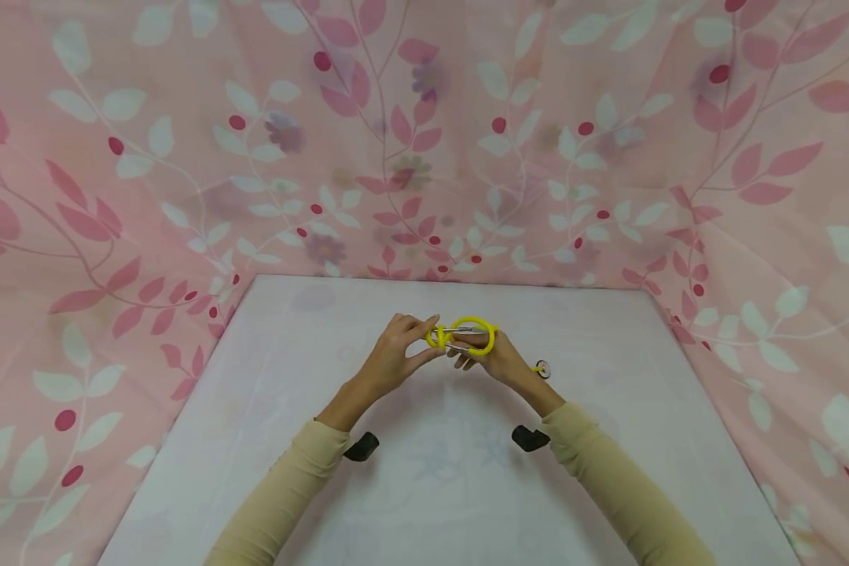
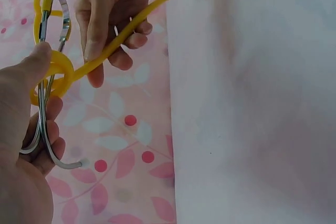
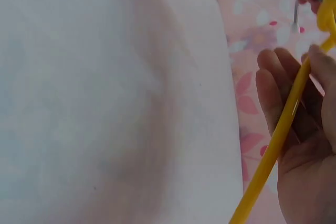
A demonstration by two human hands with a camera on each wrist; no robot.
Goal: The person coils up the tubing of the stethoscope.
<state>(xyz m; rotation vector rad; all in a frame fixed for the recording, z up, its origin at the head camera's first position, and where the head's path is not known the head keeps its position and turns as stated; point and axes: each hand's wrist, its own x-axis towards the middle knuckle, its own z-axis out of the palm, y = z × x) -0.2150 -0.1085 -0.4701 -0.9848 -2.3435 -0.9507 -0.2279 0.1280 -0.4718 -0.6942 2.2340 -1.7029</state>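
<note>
A stethoscope with a yellow tube [image 2: 126, 32] and silver metal ear tubes [image 2: 43, 124] is held up over the table between both hands. My left hand [image 1: 394, 351] grips the metal ear tubes, its thumb pressed on a yellow loop wound round them. The tube makes a larger ring [image 1: 493, 338] at the other end of the metal part. My right hand [image 1: 494, 360] pinches the tube beside the wound loop, and the tube runs on across the palm [image 3: 307, 166]. Beyond the right wrist hangs the round chest piece [image 1: 543, 369].
A white-covered table [image 1: 439, 495] lies beneath both hands. Pink leaf-patterned cloth [image 1: 424, 157] rises behind it and along both sides. Black wrist devices [image 1: 362, 447] show under both beige sleeves [image 1: 611, 464].
</note>
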